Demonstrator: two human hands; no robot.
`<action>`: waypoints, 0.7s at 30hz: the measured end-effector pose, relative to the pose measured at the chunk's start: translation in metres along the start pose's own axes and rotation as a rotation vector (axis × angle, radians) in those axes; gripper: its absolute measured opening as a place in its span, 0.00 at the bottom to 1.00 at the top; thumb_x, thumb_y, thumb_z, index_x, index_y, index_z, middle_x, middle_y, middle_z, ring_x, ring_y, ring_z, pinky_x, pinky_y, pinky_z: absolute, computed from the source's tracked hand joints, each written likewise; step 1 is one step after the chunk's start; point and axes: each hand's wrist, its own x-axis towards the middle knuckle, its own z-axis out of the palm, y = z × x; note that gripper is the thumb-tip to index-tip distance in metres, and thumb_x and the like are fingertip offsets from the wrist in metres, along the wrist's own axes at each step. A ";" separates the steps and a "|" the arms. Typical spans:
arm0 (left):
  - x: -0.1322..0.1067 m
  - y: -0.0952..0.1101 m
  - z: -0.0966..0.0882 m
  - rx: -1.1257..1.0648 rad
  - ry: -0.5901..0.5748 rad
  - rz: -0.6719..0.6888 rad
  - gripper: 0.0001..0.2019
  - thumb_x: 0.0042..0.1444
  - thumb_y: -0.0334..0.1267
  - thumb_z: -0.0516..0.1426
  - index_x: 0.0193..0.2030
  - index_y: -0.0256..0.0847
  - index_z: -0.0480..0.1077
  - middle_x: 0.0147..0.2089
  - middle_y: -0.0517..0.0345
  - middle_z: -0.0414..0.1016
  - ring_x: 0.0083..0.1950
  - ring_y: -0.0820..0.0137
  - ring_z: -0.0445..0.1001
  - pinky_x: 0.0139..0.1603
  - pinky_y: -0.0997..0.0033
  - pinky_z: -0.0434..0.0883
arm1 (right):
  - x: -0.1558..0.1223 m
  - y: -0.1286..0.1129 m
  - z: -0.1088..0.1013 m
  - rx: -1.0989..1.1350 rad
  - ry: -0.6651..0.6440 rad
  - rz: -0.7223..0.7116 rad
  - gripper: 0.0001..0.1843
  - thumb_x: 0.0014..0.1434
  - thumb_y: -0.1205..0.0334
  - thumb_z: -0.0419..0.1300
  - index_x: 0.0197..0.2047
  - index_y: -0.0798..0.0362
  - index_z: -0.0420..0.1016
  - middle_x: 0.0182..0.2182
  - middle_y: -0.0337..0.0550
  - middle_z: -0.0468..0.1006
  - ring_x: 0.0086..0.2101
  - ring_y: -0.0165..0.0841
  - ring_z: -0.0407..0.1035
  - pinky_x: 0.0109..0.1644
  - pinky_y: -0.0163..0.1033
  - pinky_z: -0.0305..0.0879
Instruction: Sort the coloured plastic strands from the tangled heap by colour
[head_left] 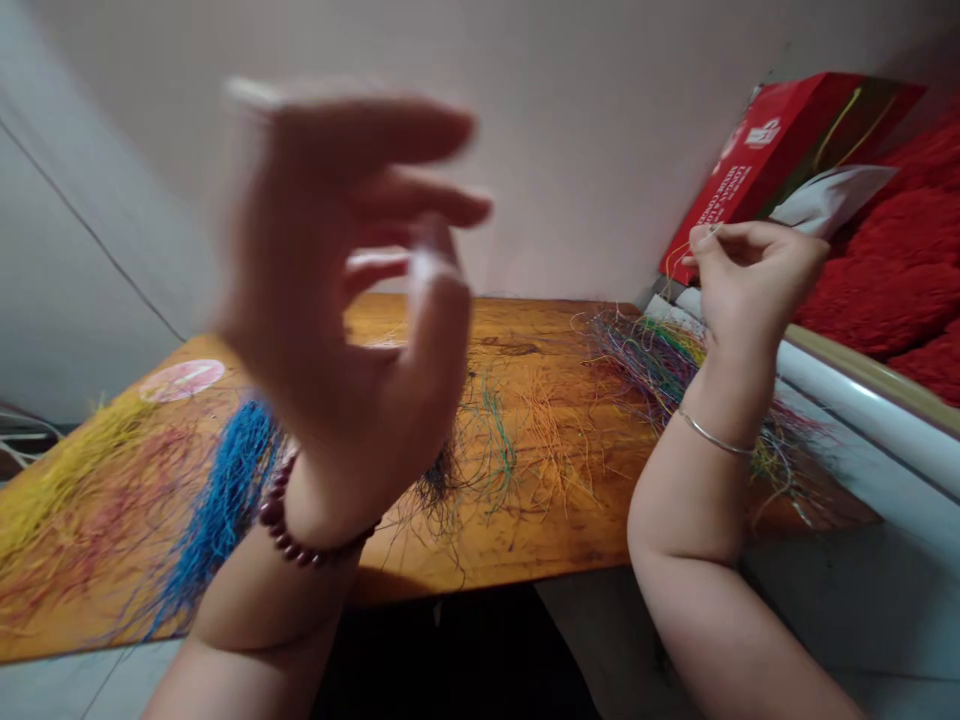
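Observation:
My left hand (352, 270) is raised close to the camera above the table, smeared by motion. Its fingers are curved and spread, with the thumb bent toward them, and nothing shows between them. Farther right, my right hand (750, 270) is up in front of a red box, thumb and forefinger pinched together. From that pinch hangs a thin yellow thread (679, 255). Below the hands, loose orange threads (551, 430) and green threads (499, 430) lie on the wooden table (480, 550). A dark thread bunch (435, 480) is partly hidden behind my left wrist.
Blue threads (225, 490), reddish threads (135, 480) and yellow threads (67, 470) cover the table's left side, near a round pink label (184, 380). A mixed-colour bundle (649, 350) lies right. Beyond are a red box (750, 150) and red fluffy fabric (892, 260).

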 end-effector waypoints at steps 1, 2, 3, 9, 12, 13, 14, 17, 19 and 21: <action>0.001 -0.003 0.006 0.040 -0.073 0.033 0.12 0.66 0.32 0.53 0.53 0.44 0.71 0.50 0.63 0.77 0.50 0.71 0.80 0.49 0.71 0.78 | -0.002 -0.002 -0.002 -0.003 -0.039 -0.006 0.09 0.60 0.63 0.65 0.39 0.62 0.81 0.35 0.54 0.83 0.33 0.34 0.79 0.41 0.36 0.75; 0.000 -0.008 0.013 0.072 -0.165 0.060 0.11 0.65 0.31 0.54 0.52 0.42 0.73 0.45 0.62 0.79 0.46 0.72 0.80 0.47 0.72 0.77 | -0.003 -0.004 -0.003 0.005 -0.087 -0.009 0.09 0.59 0.63 0.65 0.38 0.61 0.82 0.33 0.53 0.83 0.32 0.34 0.79 0.40 0.36 0.75; -0.001 -0.014 0.020 0.089 -0.264 0.077 0.11 0.64 0.31 0.56 0.51 0.41 0.74 0.41 0.61 0.80 0.42 0.72 0.80 0.45 0.72 0.77 | -0.005 -0.005 -0.005 0.022 -0.136 -0.008 0.09 0.58 0.62 0.66 0.37 0.60 0.82 0.32 0.51 0.83 0.31 0.34 0.79 0.39 0.36 0.75; -0.021 -0.054 0.062 0.107 -0.582 0.031 0.11 0.64 0.36 0.59 0.51 0.44 0.77 0.42 0.56 0.82 0.39 0.69 0.79 0.41 0.71 0.74 | -0.013 -0.016 -0.012 0.080 -0.323 0.000 0.09 0.56 0.59 0.69 0.36 0.58 0.84 0.29 0.49 0.83 0.29 0.36 0.78 0.34 0.36 0.75; -0.030 -0.066 0.076 0.057 -0.685 0.025 0.11 0.65 0.37 0.58 0.53 0.45 0.76 0.50 0.56 0.81 0.43 0.69 0.80 0.44 0.71 0.74 | -0.018 -0.026 -0.014 0.031 -0.394 -0.033 0.08 0.56 0.59 0.68 0.35 0.56 0.84 0.29 0.48 0.83 0.29 0.36 0.78 0.35 0.37 0.75; -0.032 -0.070 0.080 0.025 -0.714 0.025 0.12 0.65 0.37 0.58 0.54 0.45 0.75 0.52 0.56 0.80 0.44 0.68 0.80 0.45 0.70 0.74 | -0.020 -0.030 -0.014 0.005 -0.415 -0.043 0.08 0.57 0.59 0.68 0.34 0.54 0.84 0.29 0.47 0.83 0.29 0.37 0.78 0.36 0.38 0.75; -0.034 -0.073 0.083 -0.014 -0.736 0.017 0.13 0.64 0.37 0.58 0.55 0.45 0.74 0.54 0.55 0.80 0.44 0.68 0.80 0.47 0.70 0.74 | -0.021 -0.034 -0.014 -0.023 -0.436 -0.049 0.07 0.57 0.58 0.67 0.34 0.52 0.84 0.29 0.46 0.83 0.30 0.37 0.78 0.37 0.39 0.75; -0.039 -0.080 0.092 -0.217 -0.788 -0.091 0.19 0.66 0.37 0.57 0.63 0.43 0.67 0.57 0.51 0.78 0.46 0.67 0.80 0.50 0.68 0.74 | -0.025 -0.044 -0.012 -0.094 -0.510 -0.048 0.07 0.57 0.56 0.66 0.33 0.50 0.84 0.29 0.44 0.83 0.31 0.39 0.78 0.38 0.41 0.76; -0.043 -0.084 0.098 -0.388 -0.814 -0.213 0.23 0.67 0.40 0.57 0.67 0.41 0.62 0.56 0.46 0.78 0.48 0.66 0.80 0.49 0.68 0.75 | -0.028 -0.049 -0.009 -0.110 -0.557 -0.046 0.08 0.55 0.56 0.67 0.34 0.52 0.84 0.28 0.45 0.83 0.31 0.39 0.78 0.37 0.41 0.75; -0.048 -0.089 0.106 -0.498 -0.813 -0.316 0.28 0.67 0.42 0.57 0.70 0.39 0.58 0.54 0.44 0.79 0.47 0.65 0.80 0.48 0.68 0.75 | -0.031 -0.054 -0.005 -0.099 -0.607 -0.051 0.09 0.55 0.56 0.66 0.34 0.52 0.84 0.29 0.46 0.83 0.31 0.39 0.78 0.37 0.41 0.75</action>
